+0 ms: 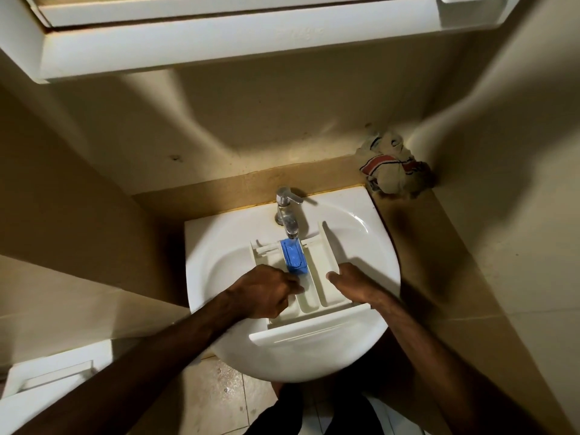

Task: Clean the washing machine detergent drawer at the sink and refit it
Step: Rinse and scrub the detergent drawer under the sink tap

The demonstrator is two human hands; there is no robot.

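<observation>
The white detergent drawer (317, 287) lies across the white sink (219, 246), its front panel toward me. Its blue insert (293, 255) sits right under the chrome tap (287, 215). My left hand (262, 291) is inside the drawer's left compartment next to the blue insert, fingers curled down; whether it holds anything is hidden. My right hand (353, 284) grips the drawer's right side wall, thumb inside the right compartment.
A crumpled striped cloth (394, 166) lies on the beige counter behind the sink at the right. A white cabinet (219, 42) hangs overhead. A white appliance (47, 384) stands at lower left. The tiled floor below the sink looks wet.
</observation>
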